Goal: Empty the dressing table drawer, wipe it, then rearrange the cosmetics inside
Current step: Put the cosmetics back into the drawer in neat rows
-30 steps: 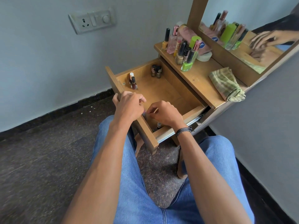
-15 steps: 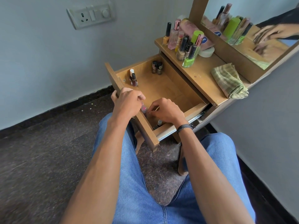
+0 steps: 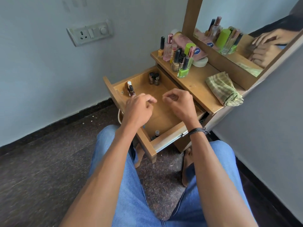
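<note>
The drawer (image 3: 164, 118) stands pulled out from under the tabletop (image 3: 199, 86). Its front panel faces left, away from the table, and its long axis runs along that panel, from the far end toward the person's knees.

Both hands hang over the open drawer, touching nothing. The left hand (image 3: 139, 109) is blurred, its fingers loosely curled and apparently empty. The right hand (image 3: 179, 102) has its fingers curled in, thumb tip close to the forefinger; whether anything small sits between them cannot be told.

Inside the drawer:
- Two small bottles (image 3: 130, 90) stand upright in the far corner by the front panel, the left hand just in front of them.
- Dark bottles (image 3: 154, 78) stand in the far back corner.
- One bottle (image 3: 156, 134) stands in the near front corner, only its cap clear.

A blue speck under the left wrist is too small to make out.

More bottles crowd the tabletop's far end, a green bottle (image 3: 182, 71) in front. A folded checked cloth (image 3: 224, 89) lies at its near end.
</note>
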`<state>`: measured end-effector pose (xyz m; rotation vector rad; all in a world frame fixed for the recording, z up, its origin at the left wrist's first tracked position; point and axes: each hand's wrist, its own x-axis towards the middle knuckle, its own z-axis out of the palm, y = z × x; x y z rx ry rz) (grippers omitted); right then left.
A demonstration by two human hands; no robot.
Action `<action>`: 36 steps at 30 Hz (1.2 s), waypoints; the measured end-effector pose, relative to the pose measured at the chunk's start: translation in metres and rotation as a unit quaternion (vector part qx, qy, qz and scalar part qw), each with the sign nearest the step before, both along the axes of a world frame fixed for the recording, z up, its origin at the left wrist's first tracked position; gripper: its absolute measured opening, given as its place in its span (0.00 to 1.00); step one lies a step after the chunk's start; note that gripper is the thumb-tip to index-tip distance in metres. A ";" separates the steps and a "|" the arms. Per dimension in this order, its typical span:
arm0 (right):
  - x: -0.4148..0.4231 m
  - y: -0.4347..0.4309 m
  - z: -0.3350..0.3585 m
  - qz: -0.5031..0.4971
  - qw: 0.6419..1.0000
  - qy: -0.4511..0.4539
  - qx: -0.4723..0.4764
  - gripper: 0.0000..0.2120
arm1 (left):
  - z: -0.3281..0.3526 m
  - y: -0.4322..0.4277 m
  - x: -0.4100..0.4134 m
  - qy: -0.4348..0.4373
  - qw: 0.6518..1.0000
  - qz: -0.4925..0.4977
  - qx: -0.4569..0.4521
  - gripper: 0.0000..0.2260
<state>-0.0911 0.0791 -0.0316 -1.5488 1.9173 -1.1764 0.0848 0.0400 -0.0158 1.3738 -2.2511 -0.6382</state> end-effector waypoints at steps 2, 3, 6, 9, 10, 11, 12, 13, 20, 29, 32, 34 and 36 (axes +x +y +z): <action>-0.011 -0.001 0.007 -0.043 0.998 -0.018 -0.032 0.04 | 0.008 -0.005 -0.017 0.062 0.998 -0.006 0.009 0.11; -0.016 -0.002 0.010 -0.069 0.996 -0.028 -0.048 0.04 | 0.010 -0.009 -0.026 0.096 0.995 -0.002 0.014 0.12; -0.030 -0.010 0.015 -0.171 0.980 -0.045 -0.088 0.06 | 0.013 -0.025 -0.054 0.177 0.983 0.009 0.042 0.12; -0.045 -0.024 0.020 -0.250 0.959 -0.044 -0.127 0.10 | 0.014 -0.039 -0.081 0.210 0.975 0.018 0.065 0.12; -0.051 -0.029 0.023 -0.265 0.952 -0.050 -0.143 0.11 | 0.014 -0.042 -0.090 0.214 0.974 0.020 0.065 0.12; -0.056 -0.035 0.027 -0.276 0.946 -0.061 -0.160 0.11 | 0.015 -0.046 -0.099 0.216 0.974 0.021 0.063 0.13; -0.061 -0.040 0.030 -0.287 0.939 -0.079 -0.174 0.11 | 0.016 -0.048 -0.107 0.218 0.974 0.024 0.061 0.14; -0.065 -0.045 0.032 -0.297 0.932 -0.100 -0.184 0.11 | 0.017 -0.050 -0.115 0.218 0.974 0.030 0.059 0.15; -0.076 -0.065 0.029 -0.274 0.933 -0.177 -0.153 0.15 | 0.013 -0.056 -0.146 0.195 0.976 0.087 0.044 0.14; -0.082 -0.072 0.021 -0.190 0.967 -0.113 -0.125 0.18 | 0.012 -0.057 -0.155 0.144 0.985 0.094 0.005 0.16; -0.085 -0.074 0.018 -0.190 0.968 -0.105 -0.124 0.18 | 0.010 -0.056 -0.152 0.145 0.986 0.085 -0.005 0.13; -0.087 -0.076 0.017 -0.188 0.970 -0.096 -0.123 0.19 | 0.009 -0.054 -0.146 0.152 0.985 0.084 -0.011 0.11; -0.088 -0.077 0.017 -0.185 0.973 -0.074 -0.115 0.20 | 0.007 -0.050 -0.136 0.158 0.984 0.082 -0.020 0.10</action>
